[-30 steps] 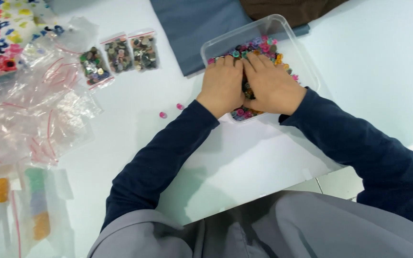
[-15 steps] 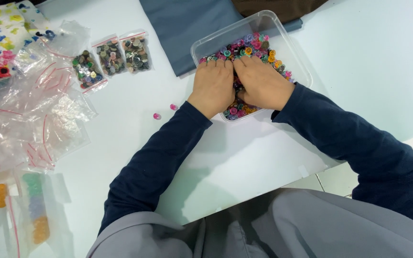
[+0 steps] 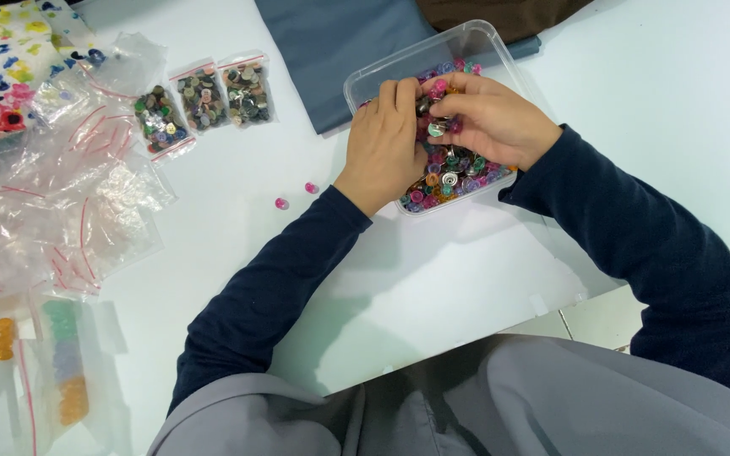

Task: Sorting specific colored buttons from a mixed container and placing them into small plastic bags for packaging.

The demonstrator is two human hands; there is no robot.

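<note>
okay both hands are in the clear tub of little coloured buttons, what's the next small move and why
Probably lift the right hand a little clear of the clear tub with the few buttons its fingertips seem to pinch. Both hands sit over the pile, the left hand resting on it, and three filled small bags lie to the left, beside empty bags.

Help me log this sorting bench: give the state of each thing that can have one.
Clear plastic tub: lidless, part-filled with mixed coloured buttons.
Left hand: in the tub, fingers bent on buttons.
Right hand: in the tub, pinching buttons.
Three small zip bags: filled, lying flat.
Two pink buttons: loose on the white table.
</note>
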